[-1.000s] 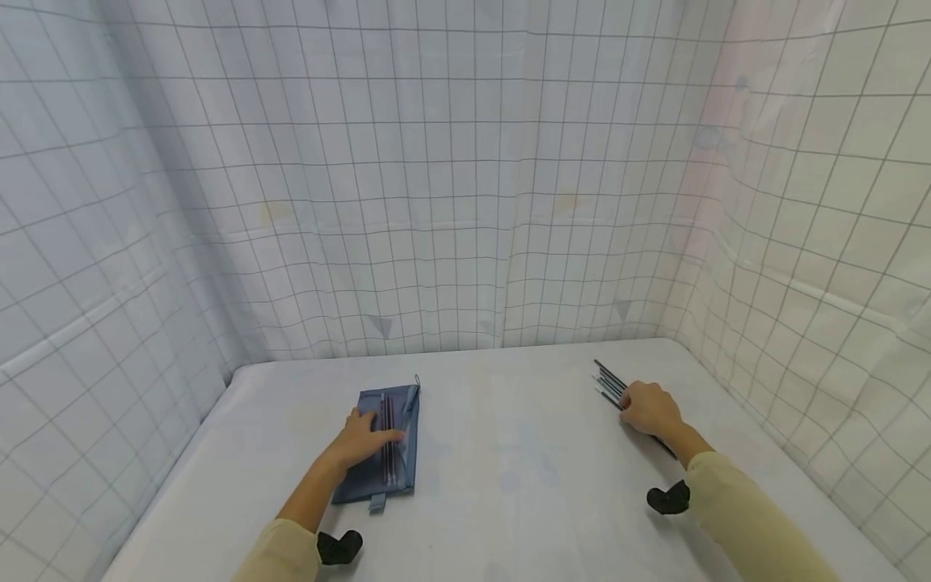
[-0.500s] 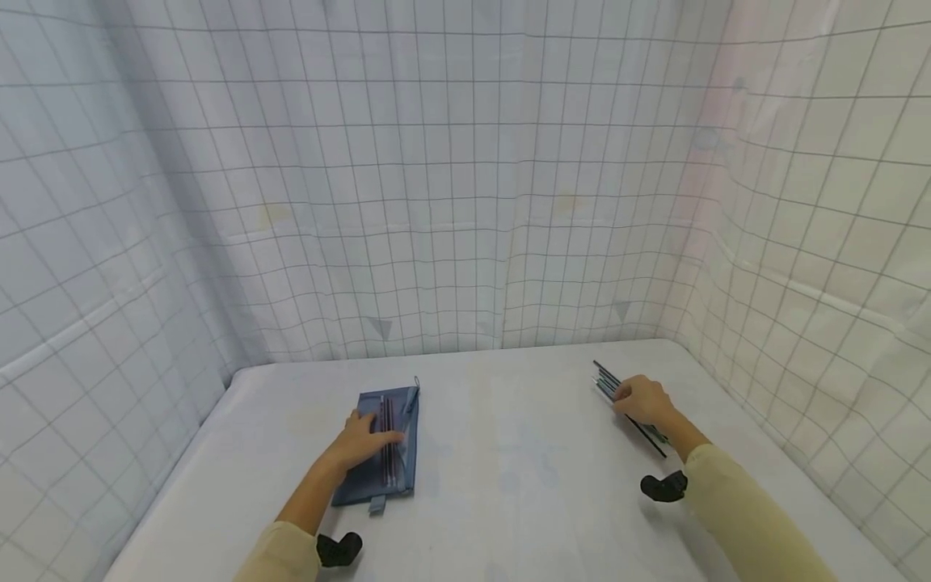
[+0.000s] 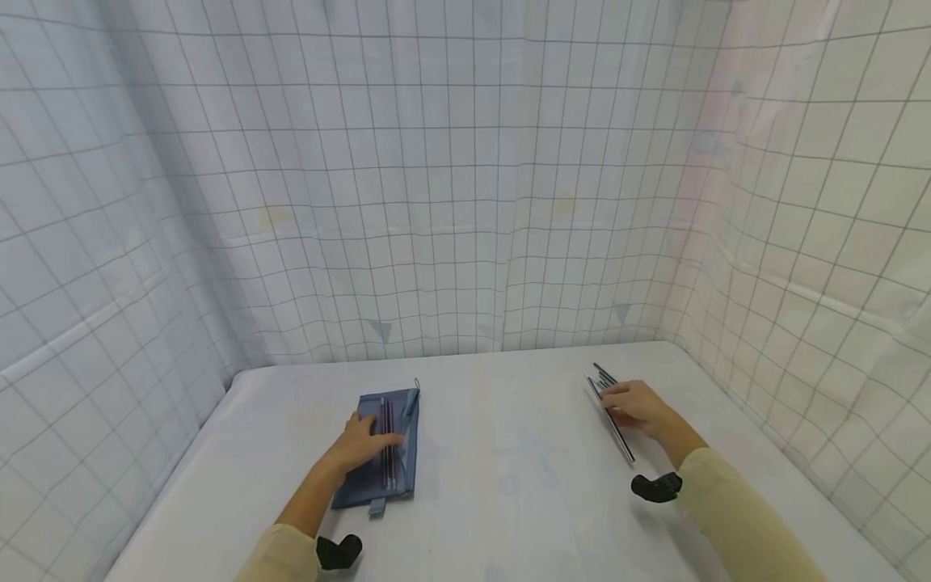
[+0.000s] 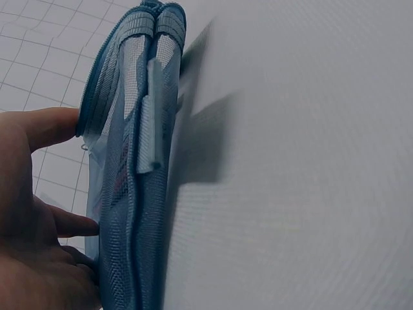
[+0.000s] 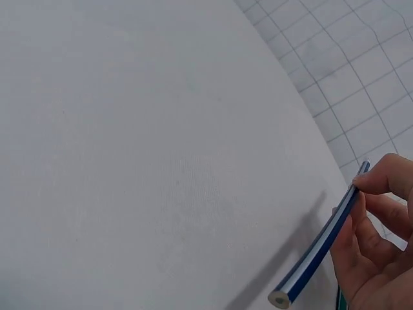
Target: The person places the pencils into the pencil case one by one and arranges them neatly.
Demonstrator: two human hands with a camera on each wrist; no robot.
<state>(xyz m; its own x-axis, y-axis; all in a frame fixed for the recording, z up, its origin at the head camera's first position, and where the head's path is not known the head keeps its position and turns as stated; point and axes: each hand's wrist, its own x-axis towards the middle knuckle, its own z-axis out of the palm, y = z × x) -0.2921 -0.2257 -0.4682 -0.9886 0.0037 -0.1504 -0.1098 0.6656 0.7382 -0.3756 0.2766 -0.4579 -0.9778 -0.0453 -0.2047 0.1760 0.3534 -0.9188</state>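
Note:
My left hand [image 3: 362, 444] rests on top of a blue zipped pencil case [image 3: 349, 487] lying on the table at the left. Thumb and fingers are spread over it; several slim dark pencils show along its middle. In the left wrist view the case [image 4: 151, 245] appears edge-on, with mesh sides, a zip and a fabric tab, fingertips against its upper face. At the right, my right hand [image 3: 636, 408] pinches a blue-and-silver striped pencil [image 5: 316, 252] between thumb and fingers, its flat end pointing towards me. More dark pencils [image 3: 605, 376] lie partly hidden behind that hand.
A white-covered table [image 3: 494, 453] spans the space between the hands. White curtains with a dark grid [image 3: 451, 202] hang behind it and along both sides. Black wrist-worn camera mounts [image 3: 339, 552] stick out near both sleeves.
My right hand has drawn a single pencil from the group and shifted it slightly left, raised off the others. The left hand and the pencil case have stayed still.

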